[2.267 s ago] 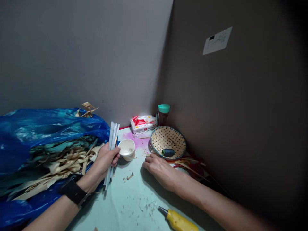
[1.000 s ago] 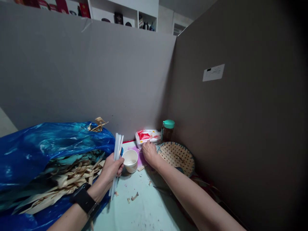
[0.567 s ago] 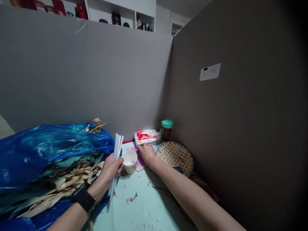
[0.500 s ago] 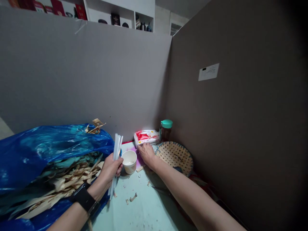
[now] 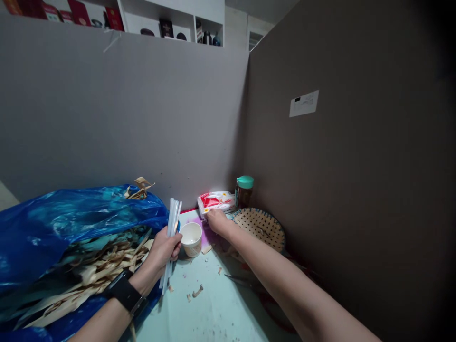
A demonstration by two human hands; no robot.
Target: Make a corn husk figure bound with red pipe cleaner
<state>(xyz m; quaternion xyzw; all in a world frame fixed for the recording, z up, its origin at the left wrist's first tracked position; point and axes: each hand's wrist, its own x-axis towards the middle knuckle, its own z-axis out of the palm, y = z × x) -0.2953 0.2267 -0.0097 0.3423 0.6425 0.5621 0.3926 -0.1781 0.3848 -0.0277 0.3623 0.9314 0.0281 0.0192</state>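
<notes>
My left hand is closed around a bundle of pale translucent sticks, held upright beside a small white paper cup. A black watch sits on that wrist. My right hand reaches to the back of the table and rests, fingers bent down, at the front edge of a red-and-white packet; whether it holds anything is hidden. A woven basket lies just right of that hand.
A blue plastic bag full of dried leaf strips fills the left side. A jar with a green lid stands in the corner. Grey partition walls close off the back and right. Small scraps litter the pale green tabletop.
My right hand has moved from the table near the basket up to the red-and-white packet at the back. The left hand keeps the sticks in place. The view has tilted upward.
</notes>
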